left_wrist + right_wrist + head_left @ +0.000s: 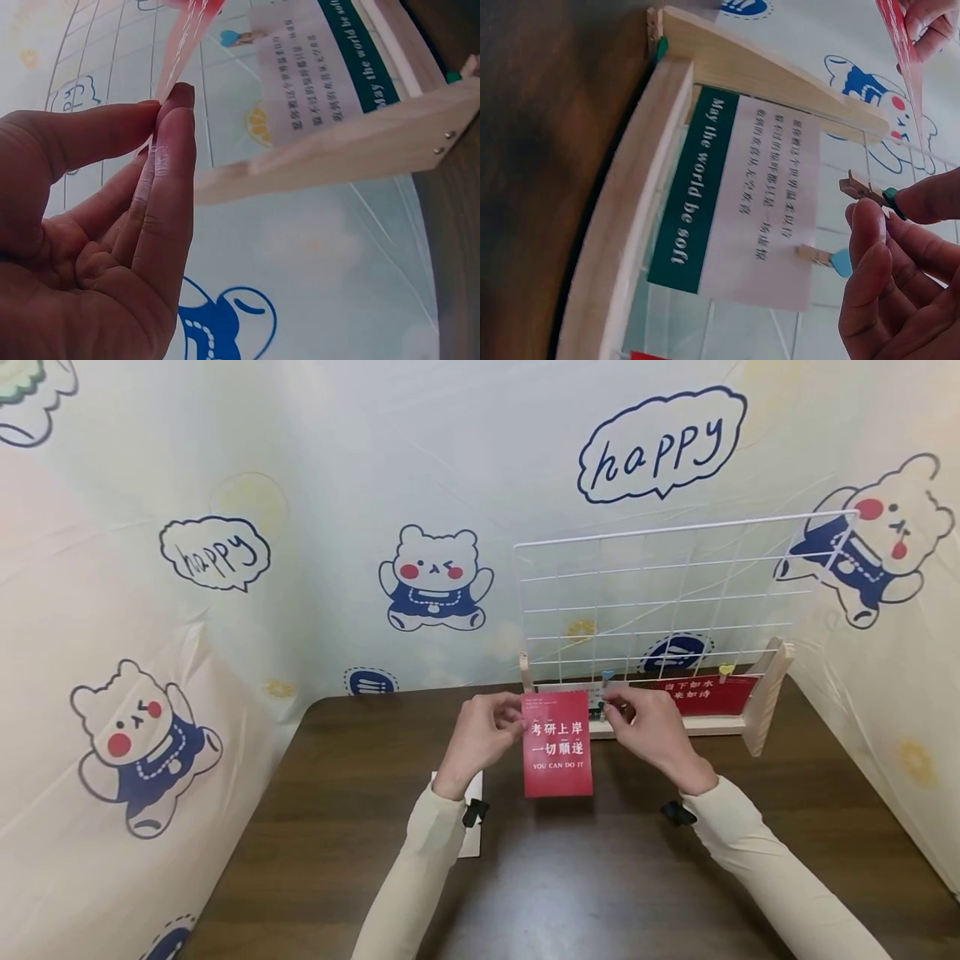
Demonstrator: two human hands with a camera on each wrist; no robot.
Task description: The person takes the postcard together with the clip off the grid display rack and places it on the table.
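Observation:
My left hand [483, 735] pinches a red card [557, 752] with white lettering by its upper left edge, holding it upright in front of a white wire grid [675, 529]. In the left wrist view the card is seen nearly edge-on between thumb and fingers. Right of the card, my right hand [652, 731] pinches a small wooden clothespin [862, 187] with a green end between thumb and fingertips. Behind it, a white and green card [780, 187] hangs on the grid, held by a clothespin with a blue heart [825, 257].
Another red card [720, 700] hangs lower right on the grid under a yellow heart clothespin [726, 671]. Wooden feet [767, 702] support the grid. Another green-topped clothespin [660, 46] lies by the stand. White paper [471, 842] lies under my left wrist on the brown table [337, 860].

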